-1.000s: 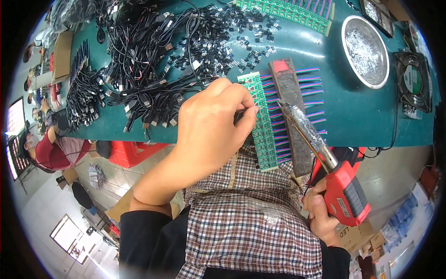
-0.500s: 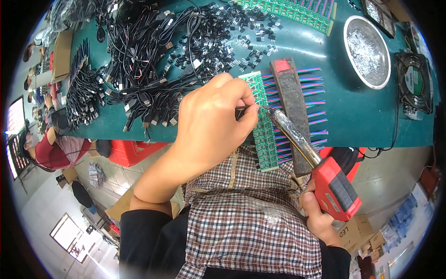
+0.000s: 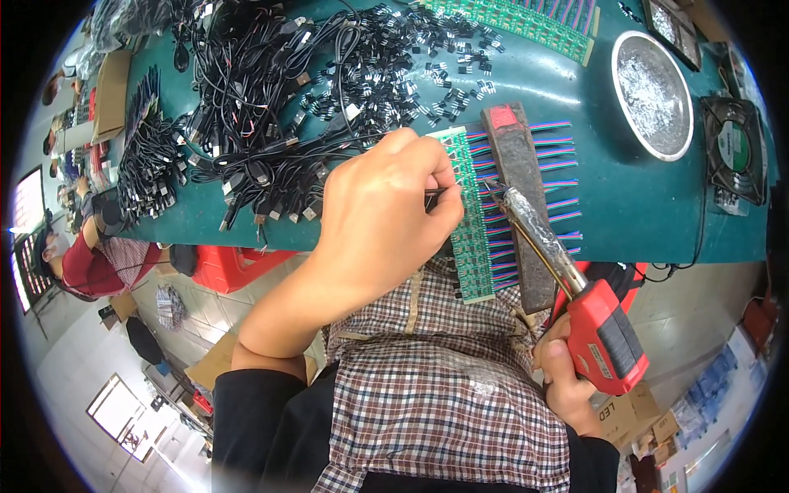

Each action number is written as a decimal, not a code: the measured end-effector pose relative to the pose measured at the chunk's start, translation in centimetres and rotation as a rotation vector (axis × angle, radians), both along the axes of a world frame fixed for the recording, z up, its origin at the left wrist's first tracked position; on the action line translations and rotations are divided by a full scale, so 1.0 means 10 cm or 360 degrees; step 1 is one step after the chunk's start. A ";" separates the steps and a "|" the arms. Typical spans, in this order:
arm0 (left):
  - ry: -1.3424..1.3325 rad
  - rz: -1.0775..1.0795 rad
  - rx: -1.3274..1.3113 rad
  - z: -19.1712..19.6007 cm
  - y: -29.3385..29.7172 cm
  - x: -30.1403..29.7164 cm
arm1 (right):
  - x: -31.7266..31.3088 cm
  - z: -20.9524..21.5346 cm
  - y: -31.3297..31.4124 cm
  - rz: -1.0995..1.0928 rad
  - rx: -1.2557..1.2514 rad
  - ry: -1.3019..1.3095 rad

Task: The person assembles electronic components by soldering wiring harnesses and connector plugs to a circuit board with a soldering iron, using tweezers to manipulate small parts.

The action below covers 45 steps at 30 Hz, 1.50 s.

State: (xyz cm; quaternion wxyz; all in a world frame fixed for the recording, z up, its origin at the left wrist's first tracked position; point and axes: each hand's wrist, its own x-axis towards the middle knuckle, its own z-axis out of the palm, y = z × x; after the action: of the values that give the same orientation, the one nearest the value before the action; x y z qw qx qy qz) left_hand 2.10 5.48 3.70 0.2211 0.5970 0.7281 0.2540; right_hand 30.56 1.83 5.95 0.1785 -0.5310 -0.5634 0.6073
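My left hand (image 3: pixel 380 220) is pinched shut on a thin solder wire (image 3: pixel 434 193) whose end points at a long green circuit board strip (image 3: pixel 470 230) lying over the table's front edge. Coloured ribbon wires (image 3: pixel 559 185) stick out of the strip's right side, pressed down by a dark bar (image 3: pixel 519 189). My right hand (image 3: pixel 567 386) grips a red soldering gun (image 3: pixel 604 333). Its foil-wrapped barrel (image 3: pixel 534 226) slants up and left, and the tip meets the strip beside the solder wire.
A green table (image 3: pixel 641 205) holds a heap of black cables (image 3: pixel 246 90), several small black components (image 3: pixel 411 66), a round metal dish (image 3: pixel 653 94), a black fan (image 3: pixel 735 152) and more green strips (image 3: pixel 526 16). Another person in red (image 3: pixel 82 263) sits at far left.
The soldering gun has swung left and forward, bringing its tip onto the strip next to the solder wire. My left hand has stayed almost still.
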 end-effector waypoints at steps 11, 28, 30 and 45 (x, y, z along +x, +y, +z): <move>0.0037 0.0008 0.0012 0.00 -0.05 0.02 | -0.04 -0.06 -0.09 -0.0343 0.0032 0.0158; 0.1205 0.0421 0.0308 0.24 -0.18 -1.28 | -0.19 0.02 -0.01 -0.0461 -0.0030 0.0359; 0.0870 0.0457 0.0653 0.25 -0.16 -1.41 | -0.16 0.01 -0.01 -0.0433 0.0000 0.0359; 0.0109 0.0322 0.0687 0.69 -0.05 -0.50 | -0.08 0.00 0.02 -0.0285 0.0065 0.0248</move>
State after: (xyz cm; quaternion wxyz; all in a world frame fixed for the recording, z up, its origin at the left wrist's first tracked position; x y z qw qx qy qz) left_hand -2.88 5.00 10.60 0.0372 0.5628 0.7201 0.4041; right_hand 29.80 2.05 5.93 0.2860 -0.5267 -0.5103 0.6167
